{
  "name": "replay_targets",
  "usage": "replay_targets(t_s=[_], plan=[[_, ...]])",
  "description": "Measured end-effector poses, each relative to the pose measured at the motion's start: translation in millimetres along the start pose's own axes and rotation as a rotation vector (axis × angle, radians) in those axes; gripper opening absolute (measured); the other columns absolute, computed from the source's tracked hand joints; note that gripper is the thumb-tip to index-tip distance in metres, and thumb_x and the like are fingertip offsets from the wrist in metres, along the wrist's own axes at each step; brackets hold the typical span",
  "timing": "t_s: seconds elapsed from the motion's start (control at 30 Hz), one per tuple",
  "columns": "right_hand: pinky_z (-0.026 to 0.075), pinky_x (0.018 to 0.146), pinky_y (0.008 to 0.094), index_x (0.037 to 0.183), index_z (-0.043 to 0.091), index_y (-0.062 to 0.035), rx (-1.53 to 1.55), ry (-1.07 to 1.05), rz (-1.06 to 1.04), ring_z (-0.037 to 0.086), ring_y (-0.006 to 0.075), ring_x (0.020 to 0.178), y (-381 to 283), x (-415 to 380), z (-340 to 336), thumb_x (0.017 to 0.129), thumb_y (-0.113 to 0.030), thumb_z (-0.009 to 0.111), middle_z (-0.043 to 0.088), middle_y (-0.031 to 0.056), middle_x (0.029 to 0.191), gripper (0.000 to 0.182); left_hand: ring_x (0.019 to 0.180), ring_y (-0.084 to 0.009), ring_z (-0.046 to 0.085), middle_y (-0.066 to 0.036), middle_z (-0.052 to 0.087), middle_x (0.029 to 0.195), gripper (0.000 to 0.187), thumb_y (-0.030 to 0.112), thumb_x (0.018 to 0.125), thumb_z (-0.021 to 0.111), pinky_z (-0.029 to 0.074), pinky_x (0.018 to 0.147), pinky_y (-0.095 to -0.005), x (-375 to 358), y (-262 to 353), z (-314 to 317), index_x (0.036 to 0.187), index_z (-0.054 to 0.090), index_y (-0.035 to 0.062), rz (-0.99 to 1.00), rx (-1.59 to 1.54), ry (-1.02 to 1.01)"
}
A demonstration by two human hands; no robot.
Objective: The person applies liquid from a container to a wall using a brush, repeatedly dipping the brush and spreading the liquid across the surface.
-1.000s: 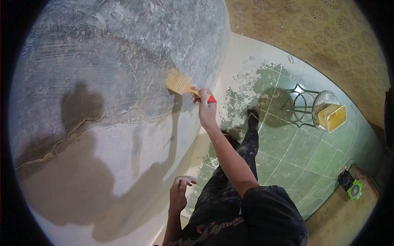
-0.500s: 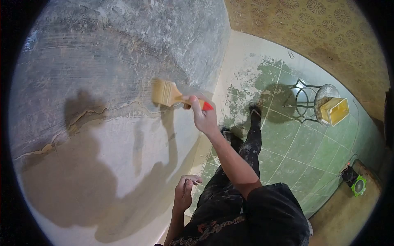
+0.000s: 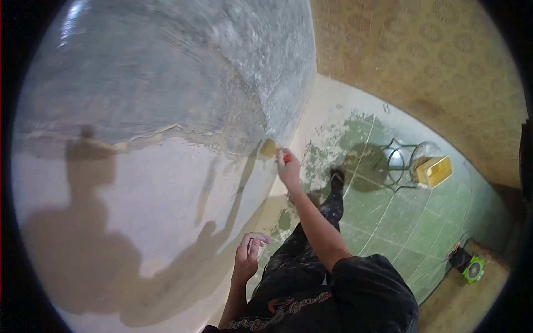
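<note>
My right hand (image 3: 288,168) is closed around a wide paintbrush (image 3: 269,148) with a red handle end. The bristles are at the wall (image 3: 183,105), near its far corner; whether they touch it I cannot tell. A jagged line splits the wall into a grey, rough upper part and a pale lower part. My left hand (image 3: 251,256) hangs low near the wall, fingers loosely curled and apart, holding nothing visible.
A yellow square container (image 3: 435,172) sits on a round stool (image 3: 425,152) with dark metal legs. Green floor tiles (image 3: 363,211) carry white splatter. At the lower right, a green-rimmed round device (image 3: 474,270) rests on a brown surface (image 3: 488,288).
My right hand and the brush have moved right and down, toward the wall's far corner. The view has shifted. My left hand has barely moved.
</note>
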State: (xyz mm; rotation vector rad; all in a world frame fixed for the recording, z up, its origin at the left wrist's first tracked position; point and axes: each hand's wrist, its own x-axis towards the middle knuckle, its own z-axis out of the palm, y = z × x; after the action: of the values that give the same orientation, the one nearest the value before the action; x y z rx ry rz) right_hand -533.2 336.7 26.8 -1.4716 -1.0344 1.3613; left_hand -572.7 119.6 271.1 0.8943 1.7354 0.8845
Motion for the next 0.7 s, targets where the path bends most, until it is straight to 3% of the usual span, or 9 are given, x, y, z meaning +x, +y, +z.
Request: replay_targets(t_s=[0.03, 0.1, 0.13, 0.27, 0.33, 0.5, 0.6, 0.7], plan=[[0.052, 0.067, 0.0338, 0.104, 0.073, -0.0032, -0.007, -0.006, -0.036, 0.066, 0.0210, 0.067, -29, 0, 3, 0.100, -0.023, 0.061, 0.069, 0.0154, 0.076, 0.024, 0.100, -0.0214, 0.064, -0.015, 0.067, 0.106, 0.024, 0.015, 0.108, 0.039, 0.049, 0.091, -0.0346, -1, 7, 1, 0.107, 0.058, -0.0004, 0.001, 0.006, 0.002], [0.053, 0.067, 0.0285, 0.109, 0.069, -0.0005, 0.031, -0.206, -0.126, 0.066, 0.0134, 0.070, -92, 0, 5, 0.104, -0.022, 0.056, 0.071, 0.0085, 0.083, 0.025, 0.099, -0.0210, 0.064, -0.014, 0.067, 0.106, 0.023, 0.014, 0.108, 0.039, 0.048, 0.091, -0.0344, -4, 22, 3, 0.107, 0.057, -0.0003, 0.049, -0.036, 0.032], [0.053, 0.067, 0.0285, 0.109, 0.069, -0.0005, 0.026, -0.226, -0.163, 0.066, 0.0134, 0.070, -127, -1, 0, 0.104, -0.022, 0.056, 0.071, 0.0085, 0.083, 0.025, 0.098, -0.0206, 0.064, -0.014, 0.067, 0.106, 0.022, 0.013, 0.108, 0.039, 0.048, 0.090, -0.0341, -7, 30, 3, 0.107, 0.057, -0.0003, 0.061, -0.060, 0.055], [0.052, 0.077, 0.0303, 0.111, 0.065, 0.0028, 0.662, -0.203, -0.301, 0.065, 0.0164, 0.082, -258, -17, -47, 0.107, -0.019, 0.050, 0.070, 0.0111, 0.094, 0.027, 0.098, -0.0200, 0.064, -0.013, 0.068, 0.104, 0.021, 0.013, 0.108, 0.040, 0.049, 0.089, -0.0340, -31, 59, 3, 0.107, 0.056, -0.0003, 0.175, -0.067, 0.194], [0.051, 0.076, 0.0308, 0.110, 0.065, 0.0013, 0.617, -0.197, -0.365, 0.063, 0.0161, 0.082, -292, -21, -80, 0.108, -0.022, 0.049, 0.069, 0.0114, 0.095, 0.029, 0.098, -0.0198, 0.065, -0.013, 0.068, 0.104, 0.021, 0.014, 0.108, 0.041, 0.049, 0.089, -0.0340, -40, 62, 7, 0.108, 0.056, 0.0000, 0.165, -0.115, 0.292], [0.048, 0.071, 0.0285, 0.109, 0.066, -0.0004, 0.394, -0.348, -0.237, 0.060, 0.0126, 0.078, -269, 8, -143, 0.106, -0.023, 0.052, 0.068, 0.0066, 0.091, 0.027, 0.095, -0.0196, 0.066, -0.013, 0.070, 0.102, 0.028, 0.024, 0.109, 0.042, 0.051, 0.086, -0.0350, -63, 47, 44, 0.107, 0.057, 0.0001, 0.169, -0.099, 0.501], [0.047, 0.067, 0.0264, 0.110, 0.067, -0.0022, 0.248, -0.422, -0.096, 0.060, 0.0111, 0.077, -246, 2, -180, 0.104, -0.025, 0.054, 0.069, 0.0065, 0.092, 0.027, 0.094, -0.0194, 0.066, -0.013, 0.070, 0.102, 0.027, 0.024, 0.109, 0.042, 0.051, 0.086, -0.0347, -78, 60, 87, 0.107, 0.057, 0.0005, 0.137, -0.225, 0.600], [0.045, 0.062, 0.0247, 0.107, 0.067, -0.0035, 0.231, -0.485, 0.095, 0.059, 0.0099, 0.070, -194, 15, -215, 0.102, -0.026, 0.058, 0.069, 0.0058, 0.088, 0.025, 0.095, -0.0195, 0.067, -0.012, 0.070, 0.102, 0.024, 0.020, 0.108, 0.045, 0.051, 0.087, -0.0344, -93, 64, 124, 0.106, 0.058, 0.0001, 0.059, -0.112, 0.640]])
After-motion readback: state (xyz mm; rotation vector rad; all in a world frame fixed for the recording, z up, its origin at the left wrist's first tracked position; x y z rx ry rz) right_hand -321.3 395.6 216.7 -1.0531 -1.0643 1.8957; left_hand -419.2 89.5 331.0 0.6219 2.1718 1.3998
